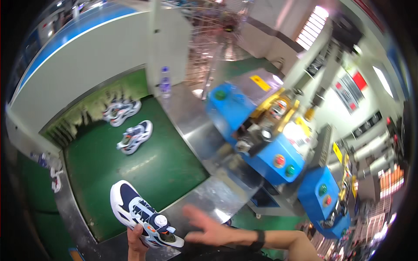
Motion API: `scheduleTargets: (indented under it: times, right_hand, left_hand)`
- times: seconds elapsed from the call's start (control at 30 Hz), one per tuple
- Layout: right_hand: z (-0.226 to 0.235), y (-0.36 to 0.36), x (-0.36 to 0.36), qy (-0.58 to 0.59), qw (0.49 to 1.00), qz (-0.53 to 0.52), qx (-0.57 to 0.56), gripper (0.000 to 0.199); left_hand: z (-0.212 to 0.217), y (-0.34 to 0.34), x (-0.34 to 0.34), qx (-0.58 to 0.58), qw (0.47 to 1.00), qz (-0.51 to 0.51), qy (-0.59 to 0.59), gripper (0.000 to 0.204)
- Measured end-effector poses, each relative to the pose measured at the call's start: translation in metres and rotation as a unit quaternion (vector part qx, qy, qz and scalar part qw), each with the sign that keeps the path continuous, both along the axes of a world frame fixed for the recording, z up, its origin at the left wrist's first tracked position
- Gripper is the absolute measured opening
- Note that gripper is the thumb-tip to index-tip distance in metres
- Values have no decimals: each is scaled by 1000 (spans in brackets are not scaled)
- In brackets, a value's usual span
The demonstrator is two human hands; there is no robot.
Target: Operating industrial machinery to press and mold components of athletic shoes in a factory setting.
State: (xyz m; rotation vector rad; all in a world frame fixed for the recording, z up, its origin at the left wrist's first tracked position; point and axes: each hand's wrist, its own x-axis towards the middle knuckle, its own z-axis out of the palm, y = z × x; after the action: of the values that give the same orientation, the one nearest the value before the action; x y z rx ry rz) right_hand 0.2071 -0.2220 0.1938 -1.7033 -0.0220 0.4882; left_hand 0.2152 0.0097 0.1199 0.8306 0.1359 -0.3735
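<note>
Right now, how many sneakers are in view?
At least 3: the near sneaker in your left hand, a middle sneaker alone on the green surface, and a far sneaker by the fringed curtain, where another may be partly hidden.

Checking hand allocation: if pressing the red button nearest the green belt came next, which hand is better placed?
Right, probably: the right hand is spread, looks empty and lies nearer the red button; the left hand grips the white-and-navy shoe.

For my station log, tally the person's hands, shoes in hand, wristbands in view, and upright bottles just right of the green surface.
Hands: 2 (left hand, right hand)
Held shoe: 1
Black wristband: 1
Upright bottle: 1
Total: 5
</note>
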Motion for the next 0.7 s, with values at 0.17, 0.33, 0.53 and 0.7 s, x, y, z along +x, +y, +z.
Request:
scheduleTargets:
  times: [0.17,0.33,0.53,0.7]
  right_hand:
    - [-24,-61,-58,-123,979,-38,155,76]
    - [-36,-173,-117,-164,966,-189,66,70]
    - [-11,-264,-139,-89,881,-438,156,59]
    - [4,-299,-100,-67,880,-449,138,59]
  left_hand:
    - [16,-119,-33,78,991,6,-107,71]
    - [14,-257,-50,40,993,-113,-6,54]
    - [32,-376,78,189,908,-88,-365,61]
    - [37,-595,252,476,694,-231,-489,88]
